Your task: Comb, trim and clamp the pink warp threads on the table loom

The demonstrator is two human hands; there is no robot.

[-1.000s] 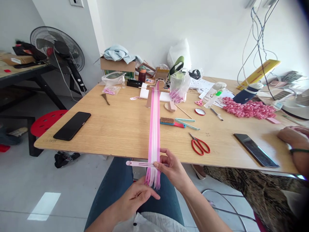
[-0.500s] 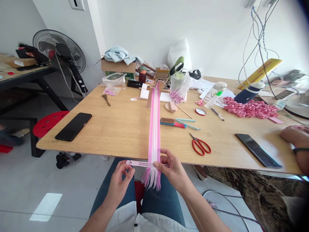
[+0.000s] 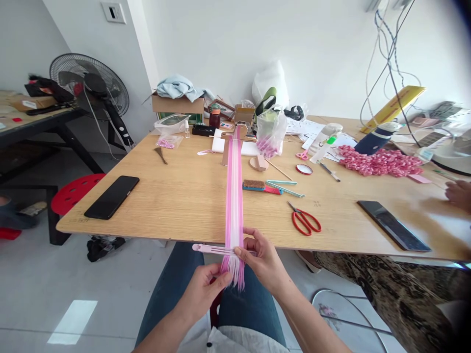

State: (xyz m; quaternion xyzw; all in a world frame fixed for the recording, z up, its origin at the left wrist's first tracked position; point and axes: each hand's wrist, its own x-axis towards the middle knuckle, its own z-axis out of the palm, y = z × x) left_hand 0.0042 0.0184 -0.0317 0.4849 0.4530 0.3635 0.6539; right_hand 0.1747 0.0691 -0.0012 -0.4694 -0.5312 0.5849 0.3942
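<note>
A long flat band of pink and white threads [image 3: 234, 196] stretches toward me over the table edge, its far end under a metal clip [image 3: 241, 128]. Across its near end lies a pale pink hair clip [image 3: 209, 249]. My right hand [image 3: 263, 257] is closed at the band's right edge, pinching the hair clip with the threads between. My left hand [image 3: 206, 289] is below the clip, thumb and fingers closed on the loose fringe of thread ends at its left side.
On the table [image 3: 191, 196] lie a brush [image 3: 257, 186], red-handled scissors [image 3: 306, 219], blue-green tweezers-like strips [image 3: 285, 186] and a black phone [image 3: 112, 197]. Another phone [image 3: 392, 225] is at the right, near another person's hand [image 3: 459, 193]. Pink ruffled trim [image 3: 382, 162] sits farther back.
My left hand has left the hair clip's left end and moved down and right to the fringe. My right hand keeps its pinch. The other person's arm has drawn back at the right.
</note>
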